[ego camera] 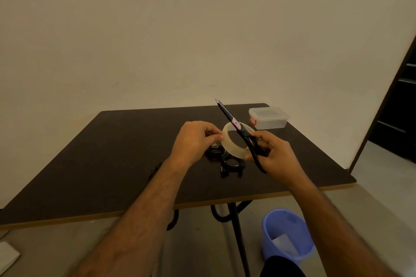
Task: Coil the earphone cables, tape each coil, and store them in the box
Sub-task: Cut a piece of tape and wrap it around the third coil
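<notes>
My right hand [273, 153] grips black scissors [238, 129] by the handles, blades closed and pointing up and away, and also holds a roll of clear tape [234, 149] against them. My left hand [197, 139] pinches at the left edge of the roll, at the tape's end. Below the hands, two coiled black earphone cables [225, 159] lie on the dark table [112, 153]. A clear plastic box [269, 118] with a lid and a red latch stands at the table's far right.
A small dark bit [155, 168] lies on the table left of my left forearm. A blue bucket [286, 234] stands on the floor under the table's near right. A dark doorway [398, 108] is at the right. A plain wall rises behind.
</notes>
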The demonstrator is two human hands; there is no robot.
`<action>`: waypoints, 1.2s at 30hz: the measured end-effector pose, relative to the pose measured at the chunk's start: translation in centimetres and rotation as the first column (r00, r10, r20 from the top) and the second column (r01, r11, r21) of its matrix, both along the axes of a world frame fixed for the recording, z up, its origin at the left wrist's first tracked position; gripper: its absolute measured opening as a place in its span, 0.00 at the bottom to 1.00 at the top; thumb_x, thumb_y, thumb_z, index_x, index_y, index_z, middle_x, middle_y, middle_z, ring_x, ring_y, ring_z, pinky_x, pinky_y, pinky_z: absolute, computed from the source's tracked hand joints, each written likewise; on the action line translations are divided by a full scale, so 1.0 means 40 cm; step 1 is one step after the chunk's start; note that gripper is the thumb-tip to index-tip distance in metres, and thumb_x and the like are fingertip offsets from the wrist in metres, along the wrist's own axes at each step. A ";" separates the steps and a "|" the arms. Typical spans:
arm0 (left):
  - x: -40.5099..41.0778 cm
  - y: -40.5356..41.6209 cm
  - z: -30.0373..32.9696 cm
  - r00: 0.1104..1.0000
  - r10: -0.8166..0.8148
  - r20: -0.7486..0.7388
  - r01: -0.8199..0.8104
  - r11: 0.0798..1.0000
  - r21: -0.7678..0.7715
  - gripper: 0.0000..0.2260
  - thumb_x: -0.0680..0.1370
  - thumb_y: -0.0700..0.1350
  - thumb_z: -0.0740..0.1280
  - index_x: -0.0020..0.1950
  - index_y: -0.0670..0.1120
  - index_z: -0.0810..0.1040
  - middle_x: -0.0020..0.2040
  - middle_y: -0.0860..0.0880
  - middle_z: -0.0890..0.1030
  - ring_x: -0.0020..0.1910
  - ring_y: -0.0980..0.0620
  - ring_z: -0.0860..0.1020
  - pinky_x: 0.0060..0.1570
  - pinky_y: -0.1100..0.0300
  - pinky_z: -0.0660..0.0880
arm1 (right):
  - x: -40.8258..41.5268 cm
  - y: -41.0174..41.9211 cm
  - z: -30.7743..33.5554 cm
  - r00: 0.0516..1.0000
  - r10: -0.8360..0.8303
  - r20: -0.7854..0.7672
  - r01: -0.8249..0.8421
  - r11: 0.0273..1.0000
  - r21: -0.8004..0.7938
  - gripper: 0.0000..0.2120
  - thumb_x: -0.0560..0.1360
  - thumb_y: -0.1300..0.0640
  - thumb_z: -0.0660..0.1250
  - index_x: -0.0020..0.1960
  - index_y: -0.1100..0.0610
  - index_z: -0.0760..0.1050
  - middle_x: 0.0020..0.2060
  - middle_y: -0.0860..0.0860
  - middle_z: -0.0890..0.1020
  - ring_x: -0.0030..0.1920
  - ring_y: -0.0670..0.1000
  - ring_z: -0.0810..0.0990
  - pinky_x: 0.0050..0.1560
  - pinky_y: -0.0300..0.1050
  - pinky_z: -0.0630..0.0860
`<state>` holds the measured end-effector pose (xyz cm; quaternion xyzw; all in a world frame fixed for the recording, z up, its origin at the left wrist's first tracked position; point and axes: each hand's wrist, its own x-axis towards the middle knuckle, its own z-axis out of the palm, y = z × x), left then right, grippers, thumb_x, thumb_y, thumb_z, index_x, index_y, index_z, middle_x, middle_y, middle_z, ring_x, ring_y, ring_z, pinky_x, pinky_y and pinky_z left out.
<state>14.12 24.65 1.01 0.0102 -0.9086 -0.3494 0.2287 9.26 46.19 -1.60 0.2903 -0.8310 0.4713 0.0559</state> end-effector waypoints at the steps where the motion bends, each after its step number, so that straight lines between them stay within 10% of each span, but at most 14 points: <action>1: 0.002 0.000 0.006 1.000 -0.005 0.000 0.005 1.000 -0.030 0.06 0.76 0.47 0.72 0.52 0.51 0.85 0.46 0.56 0.84 0.46 0.60 0.80 0.51 0.60 0.77 | 0.002 0.002 0.003 1.000 0.004 -0.006 -0.004 1.000 0.004 0.25 0.70 0.64 0.75 0.62 0.47 0.73 0.55 0.49 0.84 0.58 0.48 0.81 0.52 0.31 0.73; 22: 0.015 -0.040 0.033 0.995 -0.088 0.035 0.094 0.971 -0.222 0.06 0.74 0.44 0.71 0.37 0.49 0.78 0.35 0.53 0.80 0.34 0.55 0.77 0.37 0.57 0.76 | 0.027 -0.031 0.034 0.997 0.036 0.062 -0.043 0.994 0.105 0.25 0.70 0.62 0.76 0.63 0.48 0.75 0.54 0.49 0.84 0.58 0.48 0.81 0.56 0.44 0.78; 36: -0.151 0.210 -0.043 0.924 -0.162 0.347 0.209 0.973 -0.102 0.07 0.76 0.46 0.68 0.39 0.49 0.76 0.37 0.51 0.78 0.38 0.55 0.75 0.38 0.59 0.72 | -0.135 0.151 -0.021 0.881 -0.447 -0.155 0.471 0.799 0.373 0.09 0.74 0.51 0.71 0.53 0.52 0.79 0.40 0.50 0.82 0.41 0.51 0.80 0.44 0.52 0.81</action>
